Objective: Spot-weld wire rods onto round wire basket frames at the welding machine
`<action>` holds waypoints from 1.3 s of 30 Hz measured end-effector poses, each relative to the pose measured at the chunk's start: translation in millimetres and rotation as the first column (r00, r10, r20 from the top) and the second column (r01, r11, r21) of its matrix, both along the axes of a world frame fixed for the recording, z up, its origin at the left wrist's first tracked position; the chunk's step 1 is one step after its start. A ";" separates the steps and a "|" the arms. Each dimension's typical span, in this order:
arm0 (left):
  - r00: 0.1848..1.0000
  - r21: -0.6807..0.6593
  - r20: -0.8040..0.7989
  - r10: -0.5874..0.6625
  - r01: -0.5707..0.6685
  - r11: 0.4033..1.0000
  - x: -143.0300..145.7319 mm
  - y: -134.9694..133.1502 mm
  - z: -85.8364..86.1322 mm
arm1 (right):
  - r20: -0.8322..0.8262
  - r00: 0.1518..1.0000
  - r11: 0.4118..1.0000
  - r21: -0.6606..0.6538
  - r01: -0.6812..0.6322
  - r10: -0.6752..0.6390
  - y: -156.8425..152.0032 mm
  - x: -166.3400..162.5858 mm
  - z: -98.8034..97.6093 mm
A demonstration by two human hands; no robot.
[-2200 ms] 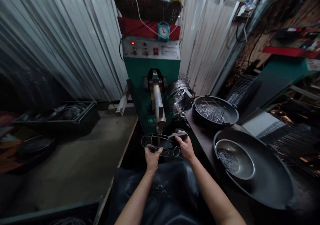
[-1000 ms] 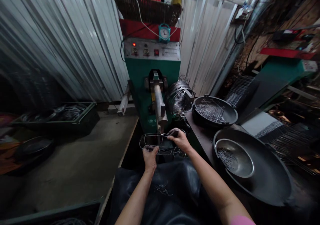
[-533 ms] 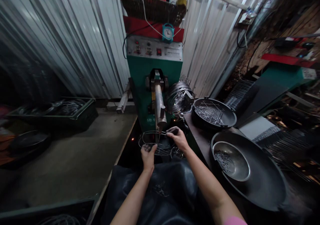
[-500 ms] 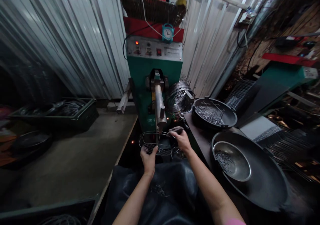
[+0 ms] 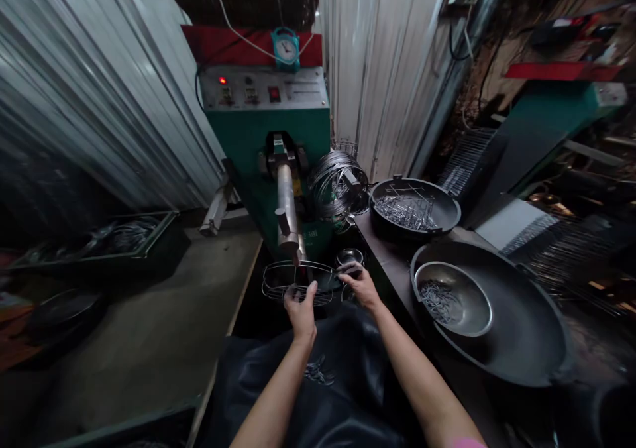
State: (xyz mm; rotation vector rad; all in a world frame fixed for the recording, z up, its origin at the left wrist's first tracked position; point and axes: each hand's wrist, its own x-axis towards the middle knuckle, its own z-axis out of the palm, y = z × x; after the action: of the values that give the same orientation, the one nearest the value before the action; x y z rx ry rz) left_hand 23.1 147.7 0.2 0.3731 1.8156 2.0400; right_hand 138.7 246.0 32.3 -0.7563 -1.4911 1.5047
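Shifted leftward, left hand and right hand grip blurred wire basket.

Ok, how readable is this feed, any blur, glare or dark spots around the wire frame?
Head view: dim; the wire frame, left hand and right hand sit in shadow, wires hard to trace. Head view, picture's left edge: the corrugated wall is smeared and bowed by the wide lens. Head view, right: soft sheen inside the wok, no harsh glare.
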 end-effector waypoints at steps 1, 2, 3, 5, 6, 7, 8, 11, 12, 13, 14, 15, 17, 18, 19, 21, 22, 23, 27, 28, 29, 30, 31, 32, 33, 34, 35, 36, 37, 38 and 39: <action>0.999 0.021 0.048 0.005 -0.006 1.000 -0.7 1.2 3.4 | 0.019 1.000 1.000 0.017 -0.003 0.003 0.4 -0.6 0.6; 0.994 0.045 0.108 0.004 -0.009 0.999 -1.3 1.8 7.1 | 0.036 0.999 1.000 0.026 -0.005 0.004 0.5 -1.6 2.2; 0.985 0.067 0.172 -0.004 -0.008 0.998 -1.9 1.7 10.6 | 0.050 0.999 1.000 0.029 -0.004 0.002 0.3 -3.2 4.8; 0.956 0.103 0.292 -0.026 -0.004 0.995 -3.3 -0.5 16.7 | 0.073 0.997 0.999 0.042 -0.014 0.010 -1.2 -8.2 13.0; 0.937 0.118 0.347 -0.040 -0.002 0.993 -4.3 -2.3 19.0 | 0.084 0.996 0.998 0.058 -0.028 0.023 -2.5 -11.5 18.2; 0.916 0.133 0.397 -0.056 0.003 0.991 -5.8 -4.4 20.9 | 0.094 0.995 0.996 0.081 -0.046 0.039 -4.1 -15.3 23.5; 0.895 0.150 0.441 -0.074 0.008 0.989 -7.6 -6.5 22.3 | 0.105 0.993 0.992 0.108 -0.067 0.056 -5.7 -19.2 28.7; 0.837 0.195 0.538 -0.101 -0.007 0.981 -14.5 -11.6 24.3 | 0.149 0.984 0.972 0.200 -0.125 0.096 -10.3 -31.3 41.1; 0.824 0.202 0.559 -0.098 -0.020 0.979 -16.8 -12.8 24.5 | 0.170 0.981 0.962 0.237 -0.136 0.096 -11.7 -35.0 43.7; 0.816 0.208 0.571 -0.091 -0.036 0.978 -19.0 -13.6 24.7 | 0.194 0.977 0.951 0.276 -0.140 0.087 -13.2 -38.5 45.8; 0.813 0.212 0.576 -0.085 -0.049 0.976 -21.1 -14.2 24.7 | 0.218 0.973 0.939 0.316 -0.138 0.069 -14.8 -41.9 47.4; 0.815 0.217 0.574 -0.081 -0.056 0.974 -23.0 -14.6 24.8 | 0.241 0.970 0.927 0.352 -0.130 0.045 -16.3 -45.2 48.6; 0.824 0.237 0.559 -0.089 -0.056 0.970 -26.3 -14.6 25.3 | 0.268 0.963 0.909 0.405 -0.100 -0.014 -19.1 -51.7 50.3; 0.826 0.246 0.555 -0.096 -0.054 0.968 -27.9 -14.3 25.7 | 0.272 0.961 0.905 0.417 -0.082 -0.038 -20.1 -54.8 50.9; 0.824 0.253 0.558 -0.103 -0.051 0.966 -29.5 -13.9 26.1 | 0.269 0.962 0.906 0.417 -0.068 -0.052 -20.5 -57.8 51.4; 0.813 0.259 0.572 -0.107 -0.055 0.964 -32.6 -12.7 27.2 | 0.244 0.969 0.923 0.381 -0.062 -0.036 -19.5 -62.7 51.6; 0.808 0.259 0.579 -0.107 -0.058 0.964 -34.1 -12.1 27.8 | 0.222 0.975 0.936 0.344 -0.069 -0.010 -18.3 -64.3 51.4; 0.804 0.257 0.585 -0.107 -0.059 0.965 -35.3 -11.6 28.5 | 0.197 0.980 0.951 0.299 -0.079 0.020 -16.8 -65.3 51.0; 0.783 0.243 0.614 -0.099 -0.068 0.968 -36.4 -10.8 30.9 | 0.111 0.992 0.981 0.174 -0.083 0.065 -11.9 -63.6 48.7; 0.780 0.239 0.619 -0.095 -0.071 0.968 -35.7 -11.1 31.1 | 0.113 0.992 0.980 0.181 -0.082 0.063 -11.7 -62.5 48.5; 0.781 0.236 0.618 -0.092 -0.072 0.969 -34.8 -11.5 31.0 | 0.126 0.990 0.976 0.198 -0.089 0.064 -12.0 -61.5 48.6; 0.787 0.234 0.611 -0.090 -0.071 0.970 -33.7 -12.0 30.7 | 0.143 0.987 0.971 0.214 -0.102 0.072 -12.5 -60.7 49.0; 0.795 0.231 0.600 -0.089 -0.066 0.971 -32.4 -12.6 30.1 | 0.160 0.984 0.967 0.225 -0.117 0.082 -13.3 -60.3 49.6; 0.802 0.228 0.591 -0.086 -0.064 0.972 -31.3 -13.1 29.4 | 0.174 0.981 0.965 0.229 -0.130 0.091 -14.3 -60.3 50.4; 0.807 0.227 0.585 -0.084 -0.063 0.972 -30.2 -13.6 28.7 | 0.187 0.978 0.963 0.229 -0.139 0.096 -15.2 -60.7 51.2; 0.807 0.228 0.584 -0.084 -0.064 0.972 -29.3 -13.9 28.1 | 0.197 0.976 0.963 0.232 -0.139 0.093 -16.1 -61.4 51.9; 0.804 0.231 0.588 -0.085 -0.066 0.971 -28.7 -14.2 27.6 | 0.205 0.975 0.960 0.244 -0.135 0.084 -16.9 -62.4 52.3; 0.798 0.236 0.596 -0.091 -0.066 0.969 -28.3 -14.3 27.3 | 0.215 0.974 0.956 0.266 -0.127 0.070 -17.6 -63.6 52.5; 0.790 0.242 0.605 -0.098 -0.066 0.968 -28.1 -14.3 27.3 | 0.224 0.973 0.948 0.294 -0.118 0.052 -18.1 -64.8 52.4; 0.785 0.250 0.610 -0.107 -0.063 0.966 -28.2 -14.3 27.4 | 0.232 0.972 0.940 0.324 -0.108 0.032 -18.5 -66.0 51.9; 0.782 0.257 0.613 -0.115 -0.059 0.965 -28.5 -14.3 27.6 | 0.235 0.972 0.932 0.351 -0.094 0.010 -18.7 -67.1 51.3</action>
State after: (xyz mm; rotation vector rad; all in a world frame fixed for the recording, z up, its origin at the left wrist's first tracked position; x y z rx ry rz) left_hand -5.4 133.5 27.7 -0.2052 1.1287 2.0513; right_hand 71.5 227.3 83.6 -0.6872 -1.9095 1.1583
